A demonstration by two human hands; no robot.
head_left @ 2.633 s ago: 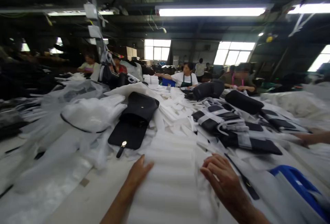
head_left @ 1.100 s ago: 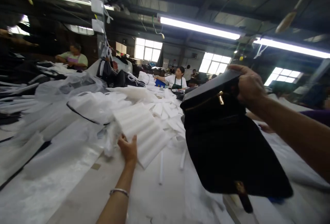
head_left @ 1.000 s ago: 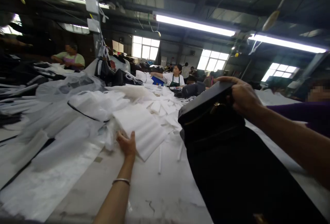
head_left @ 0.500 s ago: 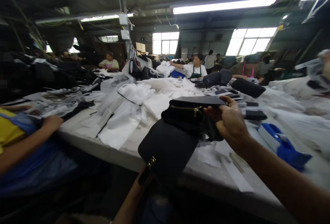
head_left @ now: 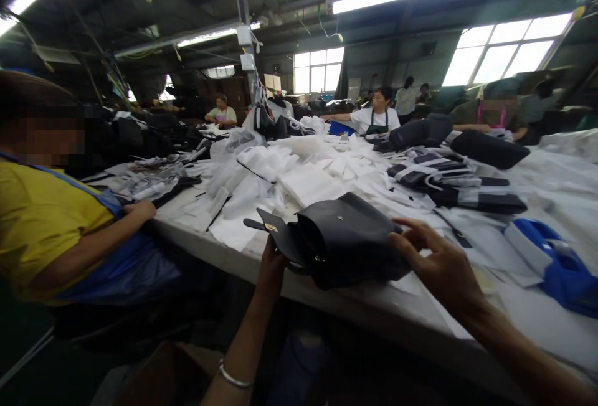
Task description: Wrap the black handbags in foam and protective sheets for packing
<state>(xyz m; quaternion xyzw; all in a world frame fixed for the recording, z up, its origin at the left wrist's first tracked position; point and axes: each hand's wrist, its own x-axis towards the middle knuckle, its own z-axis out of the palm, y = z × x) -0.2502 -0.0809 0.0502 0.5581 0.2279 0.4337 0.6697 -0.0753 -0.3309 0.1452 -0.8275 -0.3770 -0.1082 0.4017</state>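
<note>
Black leather bag (head_left: 359,231) at near edge of pale table (head_left: 199,241), flap (head_left: 286,241) unfastened, no wrapping on. My left hand (head_left: 271,266) clamped on flap near gold-coloured clasp (head_left: 271,227); my right hand (head_left: 443,266), fingers slightly apart, touches bag's end, grip unclear.

From where I stand, the black bag (head_left: 357,225) looks like smooth leather, with a soft sheen over its body, and the clasp (head_left: 271,227) on its flap is shiny gold-toned metal. The bracelet (head_left: 231,376), near, is polished silvery metal. White foam sheets (head_left: 306,185) lie matt beyond the bag, next to thin, crinkled, translucent plastic wrapping (head_left: 245,141). At right, the blue tape dispenser (head_left: 567,275) is smooth plastic. At left, the yellow shirt (head_left: 47,213) is matt cloth.
</note>
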